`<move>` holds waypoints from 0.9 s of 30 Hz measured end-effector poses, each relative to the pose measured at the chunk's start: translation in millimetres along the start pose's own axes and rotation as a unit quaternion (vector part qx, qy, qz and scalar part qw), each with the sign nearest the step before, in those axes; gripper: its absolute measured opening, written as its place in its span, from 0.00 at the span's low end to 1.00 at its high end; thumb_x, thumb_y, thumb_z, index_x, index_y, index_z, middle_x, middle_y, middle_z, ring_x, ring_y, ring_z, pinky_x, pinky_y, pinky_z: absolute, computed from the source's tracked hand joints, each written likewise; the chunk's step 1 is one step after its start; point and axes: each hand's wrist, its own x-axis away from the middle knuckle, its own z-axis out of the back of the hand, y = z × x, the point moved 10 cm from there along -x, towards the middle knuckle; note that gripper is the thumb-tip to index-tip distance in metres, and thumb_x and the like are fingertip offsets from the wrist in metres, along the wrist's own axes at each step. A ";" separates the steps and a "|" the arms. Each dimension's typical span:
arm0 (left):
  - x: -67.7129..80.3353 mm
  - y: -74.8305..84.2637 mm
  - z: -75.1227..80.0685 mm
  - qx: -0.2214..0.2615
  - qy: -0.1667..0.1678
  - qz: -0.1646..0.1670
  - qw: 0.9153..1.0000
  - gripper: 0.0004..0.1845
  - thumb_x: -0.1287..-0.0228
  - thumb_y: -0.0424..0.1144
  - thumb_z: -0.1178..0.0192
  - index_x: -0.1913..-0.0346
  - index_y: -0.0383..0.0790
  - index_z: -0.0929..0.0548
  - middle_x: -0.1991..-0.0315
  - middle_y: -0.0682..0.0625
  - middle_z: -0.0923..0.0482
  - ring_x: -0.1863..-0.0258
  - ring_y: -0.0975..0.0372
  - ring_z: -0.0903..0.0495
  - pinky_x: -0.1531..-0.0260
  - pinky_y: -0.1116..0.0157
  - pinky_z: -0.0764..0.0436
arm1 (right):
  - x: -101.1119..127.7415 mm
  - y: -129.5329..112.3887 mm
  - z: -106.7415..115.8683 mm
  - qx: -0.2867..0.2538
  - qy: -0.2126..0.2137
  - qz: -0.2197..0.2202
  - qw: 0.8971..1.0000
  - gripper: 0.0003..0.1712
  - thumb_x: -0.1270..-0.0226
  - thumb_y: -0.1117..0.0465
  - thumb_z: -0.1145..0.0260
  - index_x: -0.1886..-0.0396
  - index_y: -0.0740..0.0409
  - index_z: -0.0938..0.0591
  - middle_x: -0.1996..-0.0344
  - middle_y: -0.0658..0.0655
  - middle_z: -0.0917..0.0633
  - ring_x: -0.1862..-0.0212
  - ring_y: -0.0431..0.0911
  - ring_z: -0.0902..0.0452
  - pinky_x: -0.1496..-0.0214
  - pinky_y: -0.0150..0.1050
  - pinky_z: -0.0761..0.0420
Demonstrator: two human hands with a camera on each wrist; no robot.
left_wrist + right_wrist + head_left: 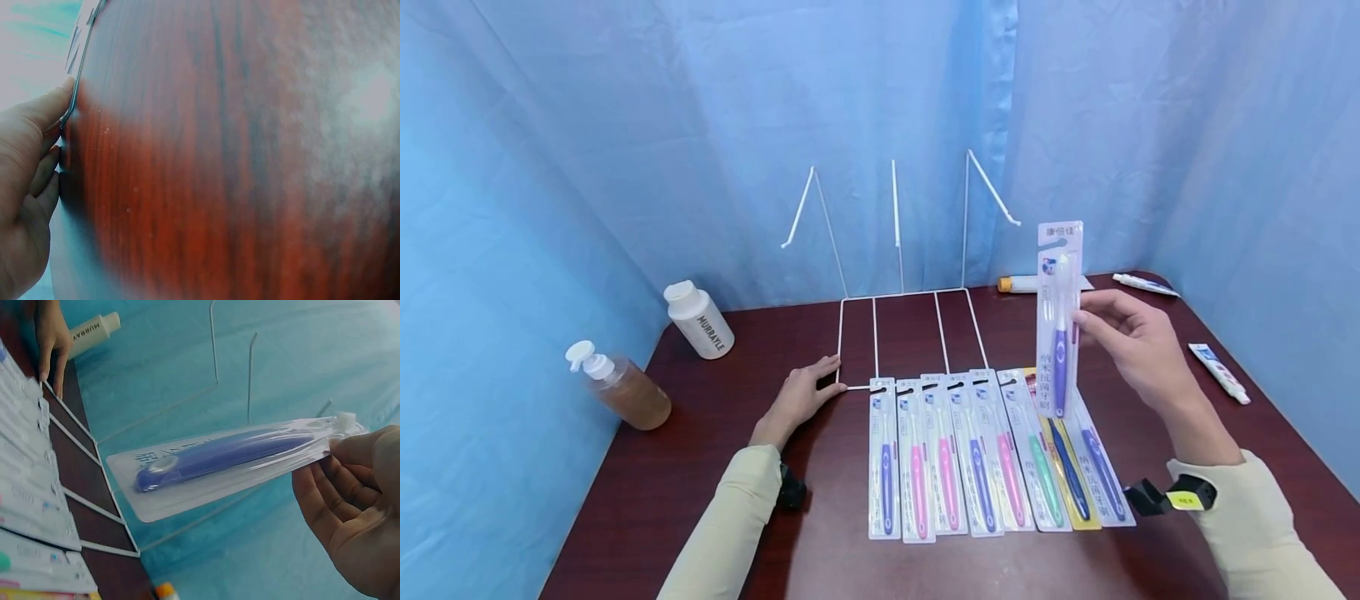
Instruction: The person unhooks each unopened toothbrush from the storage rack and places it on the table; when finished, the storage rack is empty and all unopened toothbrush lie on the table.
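Note:
My right hand [1131, 337] pinches the edge of a packaged toothbrush [1060, 333] with a purple handle, raised upright above the table. In the right wrist view its clear blister [225, 456] shows, with thumb and fingers at one end. My left hand [797, 396] holds the front left corner of a white wire display rack [906, 294], thumb and fingers on either side of the corner. A row of packaged toothbrushes, among them a pink one [919, 467], a green one [1047, 475] and a dark blue one in yellow packaging [1070, 471], lies in front of the rack.
Three wire hooks, one of them the right hook [996, 187], rise at the rack's back. At left stand a white bottle [700, 321] and a pump bottle [625, 392]. Toothpaste tubes [1219, 373] lie at right and behind. Blue curtains [700, 125] enclose the dark wooden table [715, 417].

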 end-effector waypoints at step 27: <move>0.2 -5.5 3.7 -0.005 -0.007 0.002 1.000 0.31 0.34 0.50 0.41 0.30 0.45 0.32 0.29 0.48 0.36 0.29 0.54 0.39 0.32 0.50 0.36 | 100.6 205.0 28.8 0.010 -0.218 -0.292 0.931 0.35 0.33 0.60 0.37 0.36 0.78 0.36 0.57 0.61 0.17 0.61 0.40 0.18 0.57 0.38 0.15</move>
